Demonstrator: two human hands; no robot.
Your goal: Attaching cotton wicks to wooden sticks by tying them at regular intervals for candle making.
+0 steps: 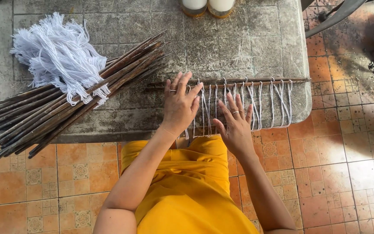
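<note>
The left hand and right hand lie open, fingers spread on the white strings. The strings hang from a stick lying along the near edge of the table. A stick bundle lies left.

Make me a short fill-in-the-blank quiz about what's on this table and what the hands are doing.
1. The white strings hang in loops from a thin ____.
2. The bundle of dark sticks lies to the ____ of the left hand.
3. The loose white yarn rests on top of the ____.
4. The right hand wears a ____ on one finger.

Missing words: stick; left; sticks; ring
</note>
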